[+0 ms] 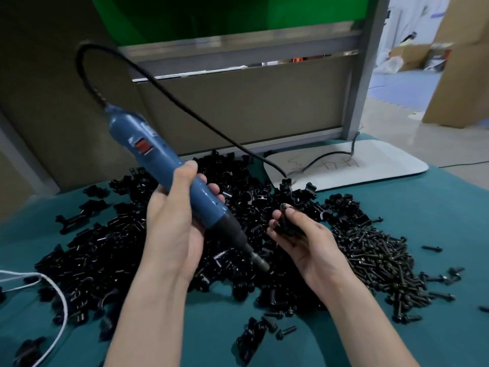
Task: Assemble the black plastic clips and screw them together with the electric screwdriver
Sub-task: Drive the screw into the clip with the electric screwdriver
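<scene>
Worktop [436, 207]: clip pile [127, 250] at centre, screws [375, 255] heaped to its right. Driver [164, 160] is tilted, bit end low, wrapped in your left grip [172, 221]; cord [88, 45] loops overhead. Right grip [309, 245] pinches one clip [287, 225] above the pile.

Risks: the bit sits near your right fingers, so a slip could jab them. The cord may drag clips off. The pinched clip could twist loose under torque.

1. I can read nothing for certain from here.
2. The white base plate [383, 165] carries a handwritten marker scrawl [328, 163] — reddish and dark strokes, too loose for me to make out.
3. The electric screwdriver [169, 165] bears a pale label [148, 128] above its red switch [144, 147] — blurred, with no letters I can tell.
</scene>
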Available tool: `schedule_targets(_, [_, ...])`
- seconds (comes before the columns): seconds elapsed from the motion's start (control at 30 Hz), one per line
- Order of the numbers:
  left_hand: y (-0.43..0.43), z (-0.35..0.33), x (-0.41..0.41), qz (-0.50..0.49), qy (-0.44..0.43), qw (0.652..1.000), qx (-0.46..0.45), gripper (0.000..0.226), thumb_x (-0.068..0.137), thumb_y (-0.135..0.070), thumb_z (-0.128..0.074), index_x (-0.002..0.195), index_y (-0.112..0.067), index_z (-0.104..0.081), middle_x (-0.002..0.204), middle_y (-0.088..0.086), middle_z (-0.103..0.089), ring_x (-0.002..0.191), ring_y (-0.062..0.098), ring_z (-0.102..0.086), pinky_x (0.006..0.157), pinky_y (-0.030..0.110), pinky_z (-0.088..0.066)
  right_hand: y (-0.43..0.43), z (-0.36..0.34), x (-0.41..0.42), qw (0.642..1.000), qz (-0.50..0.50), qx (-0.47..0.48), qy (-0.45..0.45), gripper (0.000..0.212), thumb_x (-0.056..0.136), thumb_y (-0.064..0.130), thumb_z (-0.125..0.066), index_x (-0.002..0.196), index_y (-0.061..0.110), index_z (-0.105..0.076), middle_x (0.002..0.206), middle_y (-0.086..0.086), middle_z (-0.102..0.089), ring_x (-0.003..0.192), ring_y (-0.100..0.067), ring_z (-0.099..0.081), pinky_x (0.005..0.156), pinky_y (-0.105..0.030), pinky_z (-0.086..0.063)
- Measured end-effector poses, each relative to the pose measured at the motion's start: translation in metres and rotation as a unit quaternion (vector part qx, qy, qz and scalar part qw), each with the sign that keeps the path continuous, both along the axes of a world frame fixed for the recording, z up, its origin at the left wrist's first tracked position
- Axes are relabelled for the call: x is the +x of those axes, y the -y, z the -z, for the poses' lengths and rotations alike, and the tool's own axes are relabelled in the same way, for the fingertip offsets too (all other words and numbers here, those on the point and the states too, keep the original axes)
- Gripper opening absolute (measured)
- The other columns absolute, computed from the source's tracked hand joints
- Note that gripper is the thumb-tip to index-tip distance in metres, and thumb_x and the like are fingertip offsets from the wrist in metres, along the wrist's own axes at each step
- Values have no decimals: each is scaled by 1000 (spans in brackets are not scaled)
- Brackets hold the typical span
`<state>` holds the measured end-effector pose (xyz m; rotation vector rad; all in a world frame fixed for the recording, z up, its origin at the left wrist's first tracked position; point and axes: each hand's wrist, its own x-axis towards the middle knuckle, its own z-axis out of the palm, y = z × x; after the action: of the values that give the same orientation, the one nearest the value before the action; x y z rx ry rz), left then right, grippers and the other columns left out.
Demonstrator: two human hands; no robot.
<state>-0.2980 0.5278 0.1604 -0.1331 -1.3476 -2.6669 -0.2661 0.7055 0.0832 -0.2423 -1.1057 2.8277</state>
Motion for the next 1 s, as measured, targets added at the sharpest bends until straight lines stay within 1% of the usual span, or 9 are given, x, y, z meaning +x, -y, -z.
schedule_targets(0.1, [-9, 12, -13, -64, 19, 997, 36, 18, 93, -27, -72, 92, -17, -56, 69, -4, -58, 56, 11, -57, 55, 29, -52, -2, 3, -2, 1000, -4, 26, -4, 29, 78, 13, -75, 104, -1, -75, 101, -18, -76, 89, -26, -75, 73, -32, -62])
schedule_targets(0.17, [-7, 22, -23, -85, 50, 992, 82, 17, 93, -25, -72, 90, -17, -57, 67, -5, -57, 54, 10, -56, 55, 27, -52, -3, 5, -3, 999, -14, 44, -9, 18, 79, 12, -75, 94, 5, -81, 100, -17, -76, 90, -26, -74, 75, -32, -62])
schedule_targets(0.23, [1, 31, -32, -89, 78, 985, 125, 13, 93, -20, -70, 91, -17, -57, 66, -5, -57, 52, 9, -54, 54, 25, -51, -2, 7, -3, 998, -19, 63, -6, 14, 78, 13, -75, 88, 7, -83, 99, -17, -76, 89, -26, -74, 76, -32, -62])
schedule_targets(0.37, [10, 45, -39, -76, 103, 973, 191, 14, 93, -19, -68, 88, -17, -54, 67, -6, -55, 53, 8, -51, 54, 25, -49, -1, 10, -4, 997, -26, 70, -3, 20, 77, 12, -76, 95, 4, -79, 101, -18, -76, 90, -26, -75, 75, -32, -62])
schedule_targets(0.43, [11, 48, -39, -88, 113, 967, 209, 16, 91, -19, -69, 86, -18, -54, 68, -6, -55, 53, 8, -51, 55, 26, -49, -1, 10, -3, 996, -31, 85, 2, 28, 77, 13, -77, 103, 2, -76, 104, -18, -77, 93, -27, -75, 76, -32, -62])
schedule_targets(0.5, [11, 51, -39, -95, 119, 963, 221, 17, 91, -19, -69, 84, -17, -54, 68, -6, -55, 53, 8, -51, 56, 27, -50, 0, 9, -2, 995, -36, 90, 8, 34, 76, 14, -77, 108, 1, -74, 105, -18, -77, 94, -27, -76, 77, -33, -62])
schedule_targets(0.73, [8, 54, -40, -110, 133, 959, 224, 19, 88, -18, -73, 89, -16, -54, 67, -5, -58, 53, 9, -54, 58, 26, -51, 2, 10, -2, 994, -33, 106, 1, 34, 78, 12, -76, 108, -2, -73, 104, -19, -77, 98, -27, -76, 76, -34, -63])
schedule_targets(0.87, [6, 55, -40, -133, 138, 955, 226, 19, 88, -17, -73, 91, -15, -54, 66, -5, -58, 53, 9, -55, 58, 26, -52, 3, 11, -1, 992, -27, 126, -6, 23, 76, 14, -78, 97, 5, -81, 107, -19, -77, 101, -27, -76, 79, -33, -62])
schedule_targets(1.0, [5, 57, -40, -138, 151, 953, 223, 17, 90, -17, -72, 87, -14, -55, 64, -5, -58, 53, 9, -55, 58, 27, -53, 4, 13, -1, 989, -21, 145, -17, 22, 79, 16, -78, 100, 11, -82, 109, -18, -77, 107, -27, -74, 83, -33, -62])
